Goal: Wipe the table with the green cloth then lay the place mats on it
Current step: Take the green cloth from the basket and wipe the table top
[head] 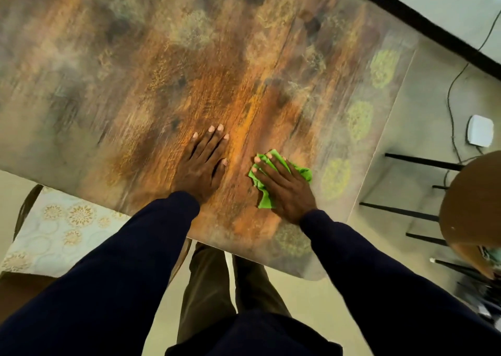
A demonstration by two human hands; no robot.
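Nearest you, off the tabletop and well to the left of both hands, the pale place mats (54,228) with gold medallions lie below the table's near edge; you cannot tell how many are stacked there. Your dark sleeves reach forward over that edge. Your right hand (282,187) lies flat on the green cloth (265,201), fingers straight and pressing it down onto the table (122,90) rather than curling around it. The cloth is bunched under the palm: one tail sticks out at the wrist side toward you, a flap shows on the hand's right, and a little shows past the fingertips, so its long axis runs roughly along the hand, pointing away and slightly left. Just left of that hand, apart from the cloth, your left hand (203,163) rests palm-down on the bare wood-patterned top, fingers spread and straight. Far right of the cloth, beyond the table's side edge, stand a round wooden stool (471,209) and a white box (479,134) on the floor.
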